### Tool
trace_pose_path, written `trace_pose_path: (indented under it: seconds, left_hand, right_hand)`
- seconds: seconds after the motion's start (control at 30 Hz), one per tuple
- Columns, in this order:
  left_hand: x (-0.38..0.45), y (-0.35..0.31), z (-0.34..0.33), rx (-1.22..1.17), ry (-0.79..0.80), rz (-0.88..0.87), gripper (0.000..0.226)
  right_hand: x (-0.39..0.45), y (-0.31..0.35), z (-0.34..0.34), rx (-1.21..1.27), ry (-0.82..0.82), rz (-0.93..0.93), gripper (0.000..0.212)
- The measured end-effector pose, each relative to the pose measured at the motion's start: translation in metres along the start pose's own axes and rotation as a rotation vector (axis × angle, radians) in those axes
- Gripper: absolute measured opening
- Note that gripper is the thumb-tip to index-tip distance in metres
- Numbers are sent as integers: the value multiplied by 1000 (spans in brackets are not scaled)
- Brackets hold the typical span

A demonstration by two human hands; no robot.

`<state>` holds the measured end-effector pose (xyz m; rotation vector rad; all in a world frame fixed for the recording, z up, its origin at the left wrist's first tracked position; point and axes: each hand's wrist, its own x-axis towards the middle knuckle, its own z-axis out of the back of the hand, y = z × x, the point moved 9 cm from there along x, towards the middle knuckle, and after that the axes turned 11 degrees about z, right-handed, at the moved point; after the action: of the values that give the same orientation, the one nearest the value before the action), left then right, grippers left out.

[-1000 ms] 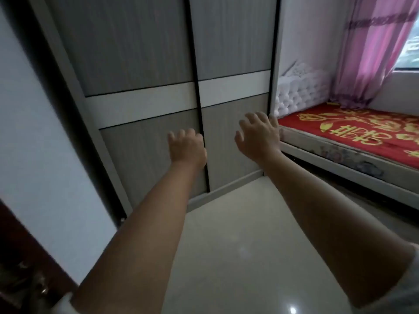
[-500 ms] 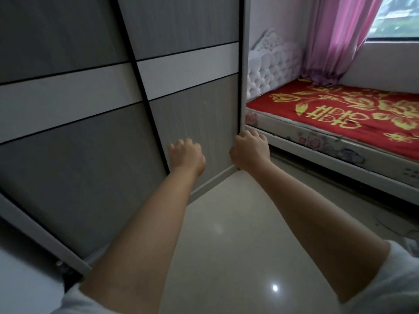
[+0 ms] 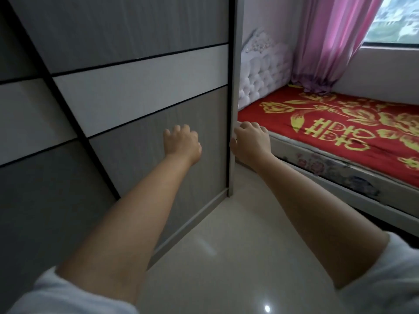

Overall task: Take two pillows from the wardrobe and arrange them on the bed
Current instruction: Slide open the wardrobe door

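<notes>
The wardrobe (image 3: pixel 127 91) fills the left side, its grey and white sliding doors closed, so no pillows are visible. My left hand (image 3: pixel 182 142) rests against the lower grey panel of the right door, fingers curled and holding nothing. My right hand (image 3: pixel 250 140) is at the door's right edge (image 3: pixel 231 132), its fingertips curled at that edge. The bed (image 3: pixel 340 123), covered with a red sheet with gold patterns, lies to the right.
A white tufted headboard (image 3: pixel 260 71) stands just behind the wardrobe's right end. A pink curtain (image 3: pixel 335 39) hangs by the window above the bed. Glossy pale floor (image 3: pixel 226 257) lies between wardrobe and bed.
I have stepped closer and turned right. Both hands moved right along the door; the right one went from open in the air to the door's right edge.
</notes>
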<state>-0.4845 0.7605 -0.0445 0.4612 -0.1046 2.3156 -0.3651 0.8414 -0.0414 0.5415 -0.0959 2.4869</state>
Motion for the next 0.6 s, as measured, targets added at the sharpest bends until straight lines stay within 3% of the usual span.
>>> trace_pose_path:
  seconds: [0.27,0.43,0.6]
  left_hand:
    - [195,-89,-81,-35,-3,-60,33]
    - [318,-127,-116,-67,-20,13,33]
    - [422,-126,-114,-155,-217,121,29]
  right_hand:
    - [162,-135,-67,-52,-4,-59,26]
    - [279,-211,-106,-22,-32,6,25]
    - [400,-247,-139,46,-100,175,32]
